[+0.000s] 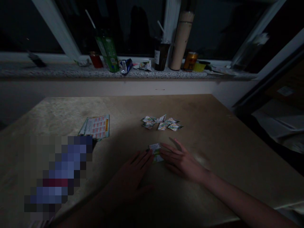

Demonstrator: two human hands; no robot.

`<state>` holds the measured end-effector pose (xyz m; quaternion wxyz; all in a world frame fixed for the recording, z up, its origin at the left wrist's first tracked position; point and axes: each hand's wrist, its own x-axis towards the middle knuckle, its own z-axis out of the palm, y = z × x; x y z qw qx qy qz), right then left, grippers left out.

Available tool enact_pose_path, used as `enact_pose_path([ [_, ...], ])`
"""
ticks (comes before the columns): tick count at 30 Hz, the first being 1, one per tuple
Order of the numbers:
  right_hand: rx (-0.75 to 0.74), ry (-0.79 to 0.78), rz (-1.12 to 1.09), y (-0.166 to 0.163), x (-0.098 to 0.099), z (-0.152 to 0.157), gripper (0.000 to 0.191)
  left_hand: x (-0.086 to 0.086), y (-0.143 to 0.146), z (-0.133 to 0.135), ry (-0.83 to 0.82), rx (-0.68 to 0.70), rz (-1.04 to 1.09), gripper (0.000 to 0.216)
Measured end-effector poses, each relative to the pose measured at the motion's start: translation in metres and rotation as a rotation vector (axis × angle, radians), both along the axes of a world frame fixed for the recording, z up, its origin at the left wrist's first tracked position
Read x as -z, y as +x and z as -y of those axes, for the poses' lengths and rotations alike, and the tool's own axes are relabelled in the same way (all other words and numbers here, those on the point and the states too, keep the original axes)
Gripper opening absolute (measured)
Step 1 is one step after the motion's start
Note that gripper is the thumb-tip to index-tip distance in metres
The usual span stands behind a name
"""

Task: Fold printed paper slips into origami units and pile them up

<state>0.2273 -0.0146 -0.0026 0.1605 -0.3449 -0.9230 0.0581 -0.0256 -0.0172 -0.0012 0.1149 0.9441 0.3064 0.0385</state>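
A small folded piece of printed paper [156, 153] lies on the tan tabletop [213, 142] between my two hands. My left hand [133, 172] rests flat with fingers stretched out, its fingertips touching the paper's left edge. From the right, my right hand [181, 160] also lies with fingers extended, pressing on the paper's right side. Beyond them sits a cluster of several small folded paper pieces [162, 123].
A stack of printed sheets [96, 126] lies at left, a blurred-out patch [58, 174] nearer. The stone windowsill [59, 72] behind holds a green bottle [108, 52], a dark cup with straw [161, 55], a tall beige cylinder [181, 41], cans and wrappers. The table drops off at right.
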Motion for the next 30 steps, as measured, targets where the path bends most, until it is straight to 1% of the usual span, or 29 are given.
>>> enact_pose_path([
  [4,0.017,0.028,0.031,-0.001,-0.001,0.002,0.032,-0.001,0.0,0.0,0.016,-0.009,-0.034,0.076],
  [7,-0.001,0.052,0.036,0.001,0.001,0.004,0.032,-0.002,0.001,0.0,0.019,-0.011,-0.062,0.075],
  [12,-0.025,0.085,-0.043,0.002,0.002,0.007,0.031,-0.003,0.001,0.001,0.015,-0.005,-0.044,0.077],
  [22,-0.011,0.083,-0.008,0.003,0.002,0.012,0.028,-0.003,0.002,0.002,-0.003,-0.024,-0.022,0.076],
  [25,-0.021,0.067,-0.024,0.003,0.0,0.014,0.026,-0.003,0.001,0.001,-0.016,-0.024,-0.02,0.077],
  [30,0.008,0.04,-0.08,0.0,0.0,0.015,0.027,-0.004,0.002,0.001,-0.029,-0.019,-0.049,0.077],
])
